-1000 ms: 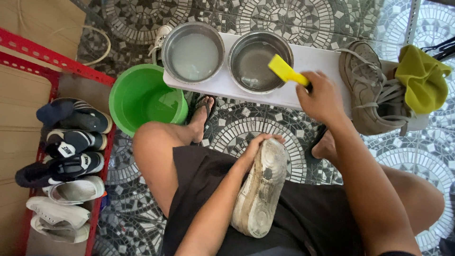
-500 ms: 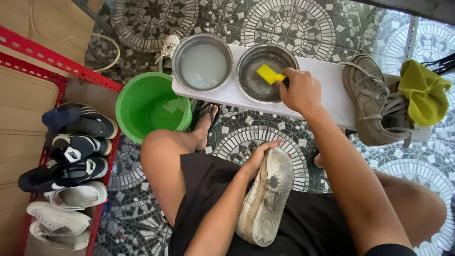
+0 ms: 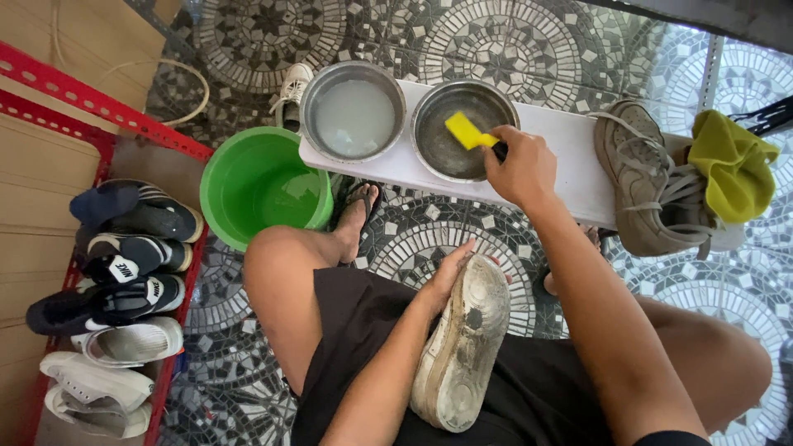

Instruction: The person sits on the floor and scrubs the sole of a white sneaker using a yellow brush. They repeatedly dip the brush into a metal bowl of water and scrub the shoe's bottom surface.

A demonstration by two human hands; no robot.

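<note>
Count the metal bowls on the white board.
2: the left metal bowl holds cloudy water; the right metal bowl, beside it, has the right hand dipping a yellow brush in.

This looks like a corner of a home given over to washing shoes, perhaps a porch or entryway, with a patterned grey mosaic tile floor (image 3: pixel 248 33) underfoot. A red metal shoe rack (image 3: pixel 99 107) along one side holds several pairs of sneakers and sandals (image 3: pixel 124 248). A low white bench (image 3: pixel 570 157) carries two metal bowls (image 3: pixel 351 111), with a green plastic bucket (image 3: pixel 256 186) beside it.
</note>
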